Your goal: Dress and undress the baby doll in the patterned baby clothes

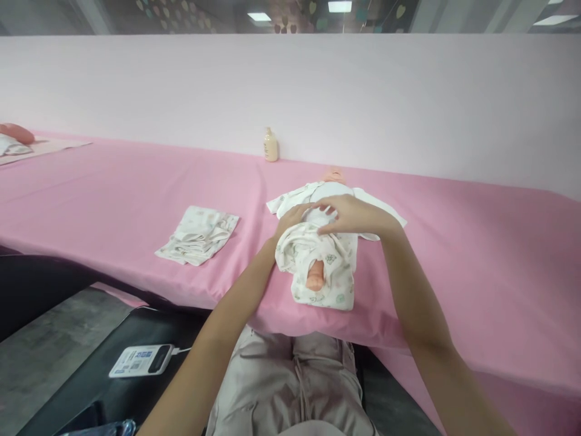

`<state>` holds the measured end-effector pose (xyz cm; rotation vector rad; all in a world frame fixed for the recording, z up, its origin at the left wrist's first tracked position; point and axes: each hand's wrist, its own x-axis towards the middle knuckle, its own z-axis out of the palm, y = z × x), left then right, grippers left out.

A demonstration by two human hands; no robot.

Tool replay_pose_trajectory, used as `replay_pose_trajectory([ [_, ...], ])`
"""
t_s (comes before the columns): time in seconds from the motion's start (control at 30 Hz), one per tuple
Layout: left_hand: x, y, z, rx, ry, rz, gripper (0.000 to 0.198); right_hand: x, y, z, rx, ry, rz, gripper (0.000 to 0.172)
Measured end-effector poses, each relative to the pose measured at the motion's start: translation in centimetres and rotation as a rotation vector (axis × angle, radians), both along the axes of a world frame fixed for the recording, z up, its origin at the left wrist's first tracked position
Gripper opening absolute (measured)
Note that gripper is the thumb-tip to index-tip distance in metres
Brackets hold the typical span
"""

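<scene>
A baby doll [334, 176] lies on its back, head toward the wall, on a spread white printed baby top [297, 197]. White printed baby clothing [297, 242] is bunched round its lower body, and one bare foot [315, 276] pokes out of the cloth at the near end. My left hand [292, 220] rests along the doll's left-hand side in view, fingers stretched over the cloth at the waist; its thumb is hidden. Over the belly, my right hand [345, 214] curves with thumb and fingers apart, close above the bunched cloth.
A folded printed cloth [198, 235] lies left on the pink-covered table [136, 188]. A cream bottle [270, 146] stands by the wall. Another doll part [17, 132] shows at far left. A white device [140, 361] with a cable sits on a black seat [91, 387].
</scene>
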<state>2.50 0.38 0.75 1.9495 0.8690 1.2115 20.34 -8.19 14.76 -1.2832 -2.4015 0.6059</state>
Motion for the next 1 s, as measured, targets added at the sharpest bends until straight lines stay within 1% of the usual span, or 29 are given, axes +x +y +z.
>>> replay_pose_trajectory([
  [0.03,0.0,0.4,-0.1,0.046,0.032,-0.026,0.060,-0.1,0.3,-0.4,-0.041,-0.077,0.032,0.046],
  [0.07,-0.1,0.8,-0.1,0.034,0.015,-0.040,0.060,-0.4,0.5,-0.7,-0.078,-0.142,0.074,0.046],
  [0.13,0.0,1.4,0.0,-0.065,-0.117,-0.032,0.050,-1.0,1.0,-1.4,-0.095,-0.209,0.136,0.040],
  [0.17,0.0,1.5,0.2,-0.144,-0.231,-0.014,0.043,-1.4,1.2,-1.8,-0.067,-0.203,0.142,0.038],
  [0.2,0.1,1.5,0.4,-0.239,-0.363,-0.004,0.036,-1.8,1.3,-2.1,-0.024,-0.170,0.131,0.036],
  [0.23,0.1,1.3,0.8,-0.342,-0.489,-0.022,0.029,-2.2,1.4,-2.3,0.026,-0.112,0.109,0.034],
  [0.3,0.2,0.7,1.3,-0.531,-0.663,-0.146,0.020,-2.9,1.6,-2.7,0.116,0.045,0.044,0.028],
  [0.33,0.2,0.3,1.5,-0.612,-0.703,-0.223,0.022,-3.2,1.6,-2.8,0.148,0.119,0.007,0.025],
  [0.37,0.1,0.1,1.4,-0.680,-0.719,-0.282,0.025,-3.4,1.6,-2.9,0.170,0.181,-0.023,0.021],
  [0.4,0.0,-0.1,1.3,-0.734,-0.721,-0.313,0.027,-3.5,1.7,-2.9,0.182,0.224,-0.049,0.018],
  [0.47,-0.3,-0.1,0.9,-0.820,-0.689,-0.329,0.026,-3.7,1.8,-3.1,0.190,0.268,-0.090,0.013],
  [0.53,-0.7,0.2,0.5,-0.877,-0.606,-0.366,0.022,-3.6,2.1,-3.2,0.170,0.282,-0.119,0.013],
  [0.63,-1.3,0.6,0.6,-0.864,-0.488,-0.457,0.017,-3.2,2.7,-3.4,0.100,0.268,-0.147,0.013],
  [0.7,-1.5,0.6,0.8,-0.812,-0.508,-0.481,0.015,-2.7,3.0,-3.4,-0.005,0.257,-0.149,0.014],
  [0.73,-1.5,0.6,1.0,-0.791,-0.546,-0.473,0.014,-2.4,3.1,-3.3,-0.065,0.244,-0.148,0.017],
  [0.8,-1.4,0.4,1.1,-0.771,-0.639,-0.444,0.015,-1.6,3.3,-3.0,-0.179,0.183,-0.090,0.023],
  [0.83,-1.4,0.3,1.1,-0.773,-0.679,-0.428,0.018,-1.2,3.3,-2.9,-0.227,0.146,-0.017,0.025],
  [0.9,-1.4,0.2,1.0,-0.801,-0.721,-0.410,0.024,-0.4,3.3,-2.7,-0.296,0.101,0.179,0.026],
  [0.93,-1.4,0.1,1.0,-0.819,-0.727,-0.405,0.026,-0.1,3.4,-2.6,-0.313,0.102,0.262,0.028],
  [0.97,-1.4,0.1,0.9,-0.833,-0.729,-0.399,0.028,0.1,3.4,-2.5,-0.315,0.118,0.309,0.031],
  [1.0,-1.4,0.1,0.9,-0.843,-0.725,-0.393,0.028,0.2,3.4,-2.4,-0.300,0.148,0.314,0.033],
])
